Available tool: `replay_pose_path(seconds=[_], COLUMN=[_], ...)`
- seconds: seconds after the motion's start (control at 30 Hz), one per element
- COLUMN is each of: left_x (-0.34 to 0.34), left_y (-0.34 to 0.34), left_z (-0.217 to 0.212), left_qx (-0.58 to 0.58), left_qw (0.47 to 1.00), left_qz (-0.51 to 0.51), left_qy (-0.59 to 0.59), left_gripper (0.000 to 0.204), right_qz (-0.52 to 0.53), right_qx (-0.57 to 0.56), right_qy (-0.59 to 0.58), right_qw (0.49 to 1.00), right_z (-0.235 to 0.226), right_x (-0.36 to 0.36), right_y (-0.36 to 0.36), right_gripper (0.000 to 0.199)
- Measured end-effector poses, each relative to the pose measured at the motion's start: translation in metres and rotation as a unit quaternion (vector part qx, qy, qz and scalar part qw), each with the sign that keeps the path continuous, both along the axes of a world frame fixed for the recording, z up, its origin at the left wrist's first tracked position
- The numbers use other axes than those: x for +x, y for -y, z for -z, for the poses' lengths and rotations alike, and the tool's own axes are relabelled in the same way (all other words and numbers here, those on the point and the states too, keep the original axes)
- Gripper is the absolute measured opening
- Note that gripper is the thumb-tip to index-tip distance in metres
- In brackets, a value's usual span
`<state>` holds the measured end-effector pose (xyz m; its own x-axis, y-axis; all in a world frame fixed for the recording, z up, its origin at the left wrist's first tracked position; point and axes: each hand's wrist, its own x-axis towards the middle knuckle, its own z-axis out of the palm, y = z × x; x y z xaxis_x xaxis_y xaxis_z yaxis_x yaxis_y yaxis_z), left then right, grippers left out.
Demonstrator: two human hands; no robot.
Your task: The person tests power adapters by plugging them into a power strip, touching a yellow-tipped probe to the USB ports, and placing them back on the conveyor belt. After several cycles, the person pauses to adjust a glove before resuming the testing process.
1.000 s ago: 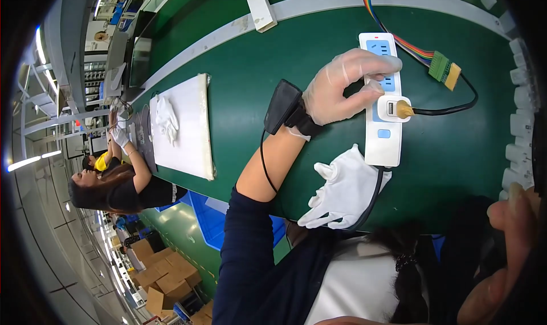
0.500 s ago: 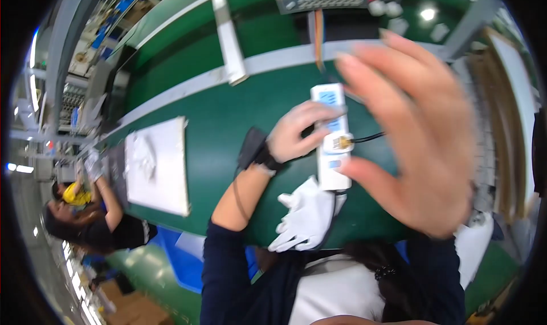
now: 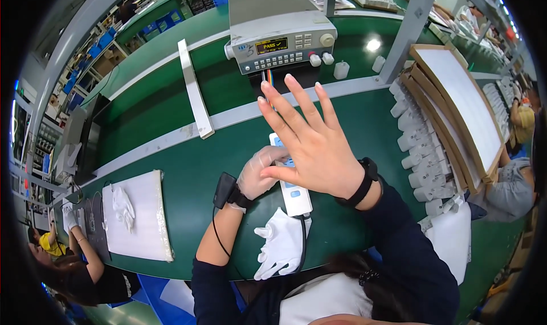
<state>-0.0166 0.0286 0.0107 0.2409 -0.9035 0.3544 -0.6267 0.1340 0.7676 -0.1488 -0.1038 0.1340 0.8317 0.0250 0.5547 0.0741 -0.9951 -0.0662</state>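
Note:
A white power strip (image 3: 296, 202) with blue sockets lies lengthwise on the green table. My left hand (image 3: 259, 171), in a thin clear glove, curls over its left edge; its fingertips are partly hidden behind my right hand. Above the strip my bare right hand (image 3: 313, 148) is raised, fingers spread, holding nothing. It covers the middle of the strip. A dark cable (image 3: 303, 239) leaves the strip's near end beside a white fabric glove (image 3: 280, 245). Dark straps circle both my wrists; the left one carries a small black box (image 3: 225, 189).
A grey bench instrument (image 3: 279, 45) with a lit screen stands at the back, colored wires below it. White plugs (image 3: 419, 148) line the right side, beside cardboard trays (image 3: 450, 108). A white foam sheet (image 3: 137, 216) lies left. A co-worker (image 3: 85, 268) sits at far left.
My right hand has drawn back from close to the camera and spread its fingers. The view has shifted, bringing more of the instrument into sight. The left hand stays at the power strip.

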Motion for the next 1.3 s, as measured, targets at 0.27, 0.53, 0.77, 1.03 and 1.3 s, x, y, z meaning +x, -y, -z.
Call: replay_pose_path(seconds=[0.27, 0.53, 0.77, 1.03, 1.3], left_x=[0.002, 0.007, -0.002, -0.003, -0.002], left_y=[-0.002, -0.014, -0.014, -0.014, -0.020], left_z=[0.000, 0.004, 0.001, 0.007, -0.004], left_qx=[0.000, -0.129, -0.012, 0.015, -0.091], left_qw=[1.000, 0.940, 0.908, 0.873, 0.821], left_qz=[-0.003, -0.238, -0.299, -0.317, -0.332], left_qy=[0.011, 0.210, 0.293, 0.371, 0.456], left_gripper=[0.045, 0.079, 0.090, 0.088, 0.079], right_qz=[-0.012, 0.007, 0.014, -0.010, -0.076], right_qx=[0.013, -0.007, -0.008, -0.011, 0.012], right_qy=[-0.003, -0.013, -0.030, -0.077, -0.042], right_qw=[1.000, 1.000, 0.999, 0.997, 0.996], right_z=[0.005, -0.005, -0.003, -0.007, -0.005], right_x=[0.003, 0.000, 0.001, -0.002, -0.001], right_y=[0.000, 0.007, 0.010, 0.006, 0.005], right_gripper=[0.096, 0.089, 0.085, 0.084, 0.056])
